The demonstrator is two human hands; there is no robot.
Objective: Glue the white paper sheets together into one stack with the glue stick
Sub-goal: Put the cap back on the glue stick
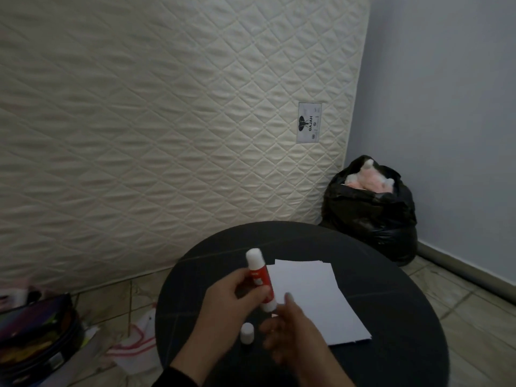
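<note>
Our left hand [223, 300] grips the smooth red-and-white glue stick [258, 275], right hand [290, 331] loosely curled, blurred, beside flat white paper sheets [310, 297] on the round dark tabletop [391, 317].

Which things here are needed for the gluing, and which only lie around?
Needed: glue stick in the left hand; small white cap on the table; white paper sheets; right hand.

Lying around: black bag; mattress; pencil case and cloth on the floor.

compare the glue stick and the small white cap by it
The glue stick is long, red-bodied and held tilted in the left hand; the cap is short, all white and stands free on the table. Both have white round ends.
</note>
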